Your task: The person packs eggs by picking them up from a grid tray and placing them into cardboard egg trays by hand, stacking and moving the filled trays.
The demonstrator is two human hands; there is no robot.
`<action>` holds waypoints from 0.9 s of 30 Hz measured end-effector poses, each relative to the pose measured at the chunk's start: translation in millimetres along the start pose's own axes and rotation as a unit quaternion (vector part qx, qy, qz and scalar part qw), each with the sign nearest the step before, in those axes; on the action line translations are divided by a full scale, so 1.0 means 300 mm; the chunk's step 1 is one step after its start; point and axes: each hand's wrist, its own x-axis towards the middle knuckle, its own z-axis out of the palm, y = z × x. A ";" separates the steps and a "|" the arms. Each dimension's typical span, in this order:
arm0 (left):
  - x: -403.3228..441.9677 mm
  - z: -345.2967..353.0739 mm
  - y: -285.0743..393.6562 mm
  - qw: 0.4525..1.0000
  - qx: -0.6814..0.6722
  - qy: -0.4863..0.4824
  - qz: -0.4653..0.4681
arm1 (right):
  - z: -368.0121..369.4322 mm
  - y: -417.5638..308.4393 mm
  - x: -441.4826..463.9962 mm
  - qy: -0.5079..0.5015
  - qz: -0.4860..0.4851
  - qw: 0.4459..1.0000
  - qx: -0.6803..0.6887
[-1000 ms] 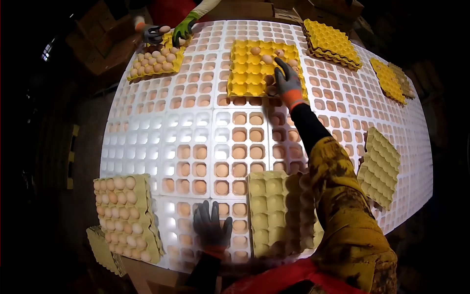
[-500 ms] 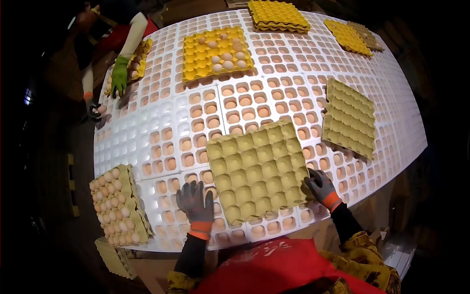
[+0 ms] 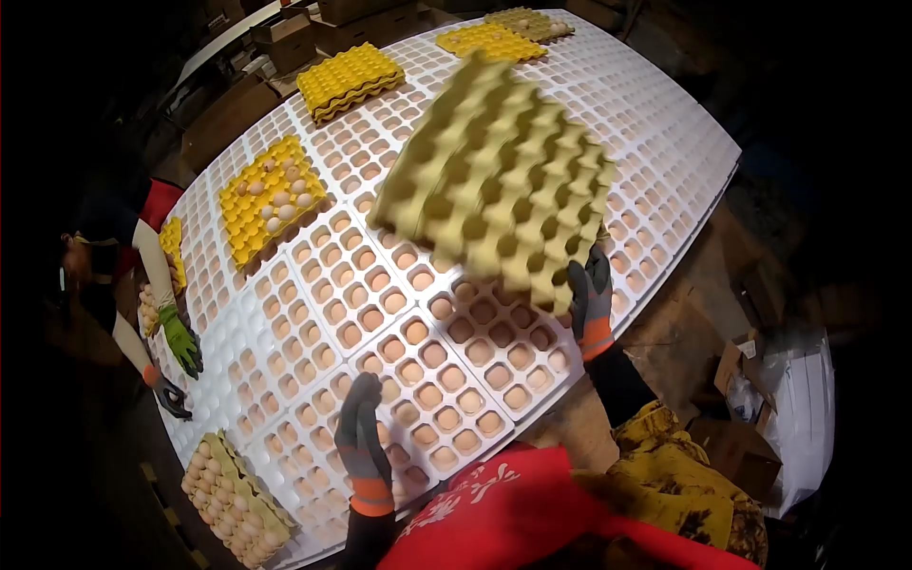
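Observation:
My right hand point(image 3: 591, 296), in a grey glove with an orange cuff, grips the lower right corner of an olive pulp egg tray point(image 3: 503, 180). That tray is raised and tilted above the table, blurred a little, with no eggs in it. My left hand point(image 3: 362, 442) hovers over the near white foam cells, fingers stretched out and holding nothing. Beneath both hands, white foam trays point(image 3: 432, 328) have single eggs point(image 3: 428, 394) in their cells. The raised tray hides part of the table behind it.
An egg-filled pulp tray point(image 3: 233, 499) stands at the near left corner. Yellow trays point(image 3: 271, 204) lie farther back, one partly filled, others stacked point(image 3: 350, 78). At the left, a co-worker's green-gloved hand point(image 3: 180, 344) and dark-gloved hand point(image 3: 171, 399) are over the table. Cardboard boxes point(image 3: 731, 446) sit at right.
The olive tray has risen off the foam cells and tilted up in my right hand, uncovering eggs below. My left hand stays near the front edge. The camera view has turned right.

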 end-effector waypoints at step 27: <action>-0.289 -0.047 -0.291 0.991 -0.018 0.107 -0.078 | 0.070 0.606 0.309 0.250 0.024 0.963 -0.097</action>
